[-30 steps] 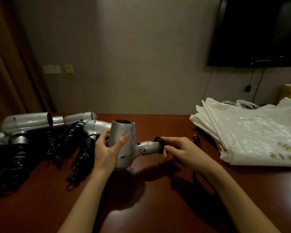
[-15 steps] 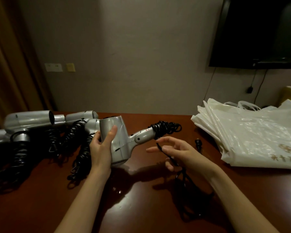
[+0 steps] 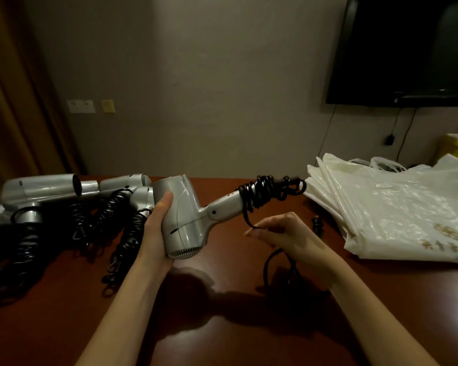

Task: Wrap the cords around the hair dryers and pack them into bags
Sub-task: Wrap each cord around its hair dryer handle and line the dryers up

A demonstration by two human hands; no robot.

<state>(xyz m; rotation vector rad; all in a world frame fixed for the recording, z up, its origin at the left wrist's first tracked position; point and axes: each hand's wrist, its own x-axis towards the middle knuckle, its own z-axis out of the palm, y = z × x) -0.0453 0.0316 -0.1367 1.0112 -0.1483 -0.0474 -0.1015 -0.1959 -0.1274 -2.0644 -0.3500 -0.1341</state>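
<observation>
Dim room with a beige wall, a wall-mounted television (image 3: 405,48) at upper right, and a dark red-brown table (image 3: 222,334) across the lower half of the frame. At centre, a silver hair dryer (image 3: 181,217) is held clear of the table by the left hand (image 3: 154,233), whose fingers and thumb are curled round the barrel. The handle is pointed toward the right, and black cord (image 3: 265,194) is seen coiled unevenly around its end. Just below, the right hand (image 3: 283,236) is held apart from the left, with the cord's free length pinched between fingertips; the remainder is trailed down to the table. More hair dryers (image 3: 45,188) with coiled cords are piled at left; white plastic bags (image 3: 391,207) are stacked at right. The wrapping is judged unfinished. Because the coils sit loosely near the handle's tip, they could be slipped off if tension is lost, and the trailing slack could be snagged or tangled
</observation>
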